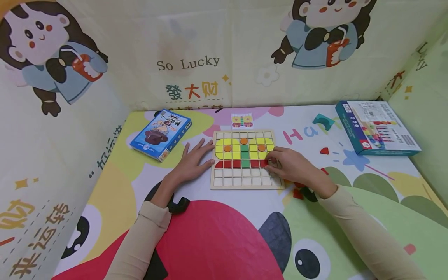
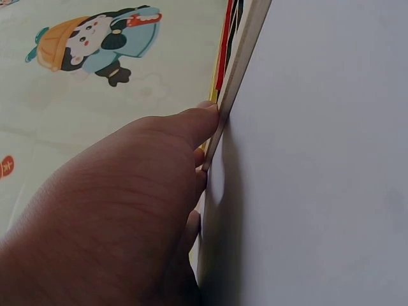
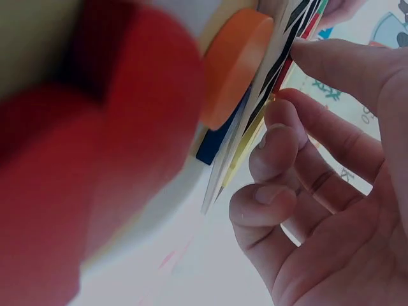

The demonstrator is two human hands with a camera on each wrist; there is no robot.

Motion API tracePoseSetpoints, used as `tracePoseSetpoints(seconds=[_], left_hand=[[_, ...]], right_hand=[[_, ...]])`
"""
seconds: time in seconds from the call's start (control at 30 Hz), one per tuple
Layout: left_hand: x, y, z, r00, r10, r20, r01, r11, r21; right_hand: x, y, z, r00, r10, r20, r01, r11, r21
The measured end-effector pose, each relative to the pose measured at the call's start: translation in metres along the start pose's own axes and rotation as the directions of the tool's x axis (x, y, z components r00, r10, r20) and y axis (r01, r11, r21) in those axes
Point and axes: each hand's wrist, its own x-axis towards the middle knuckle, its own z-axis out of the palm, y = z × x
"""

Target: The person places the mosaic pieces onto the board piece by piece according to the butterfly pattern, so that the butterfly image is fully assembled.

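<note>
A wooden grid board [image 1: 226, 181] lies on the table, filled with yellow, green and red tiles and orange discs in its upper rows. My left hand [image 1: 193, 160] rests at the board's left side, fingers spread and fairly straight; its thumb [image 2: 203, 118] touches the board edge in the left wrist view. At the right end of the red row, my right hand [image 1: 292, 165] pinches a red tile [image 3: 284, 73] between thumb and forefinger, its other fingers curled. The hand covers that corner of the pattern in the head view. Behind the board lies a small picture card [image 1: 242, 120] with a similar pattern.
Loose red pieces [image 1: 298, 193] lie under my right wrist, and a red quarter piece [image 1: 324, 151] farther right. A teal arch block [image 1: 323, 121] stands toward the back. A blue box [image 1: 161, 134] lies at left, a larger teal-edged box [image 1: 379, 128] at back right. Printed curtains enclose the table.
</note>
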Motion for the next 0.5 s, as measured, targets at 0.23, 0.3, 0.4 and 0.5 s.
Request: tracePoseSetpoints(seconds=[0.23, 0.3, 0.4, 0.5], left_hand=[[0.0, 0.001, 0.001, 1.0, -0.012, 0.003, 0.012, 1.0, -0.009], [0.0, 0.001, 0.001, 1.0, -0.015, 0.004, 0.015, 1.0, -0.008], [0.0, 0.001, 0.001, 1.0, -0.018, 0.003, 0.018, 1.0, -0.008], [0.0, 0.002, 0.001, 1.0, -0.02, 0.003, 0.02, 1.0, -0.005]], right_hand=[[-0.004, 0.007, -0.004, 1.0, 0.01, -0.022, -0.01, 1.0, 0.026], [-0.007, 0.013, -0.007, 0.999, 0.036, -0.028, -0.034, 0.999, 0.04], [-0.015, 0.025, -0.015, 0.997, 0.078, -0.021, -0.077, 0.995, 0.067], [-0.024, 0.041, -0.025, 0.995, 0.093, -0.03, -0.09, 0.992, 0.091]])
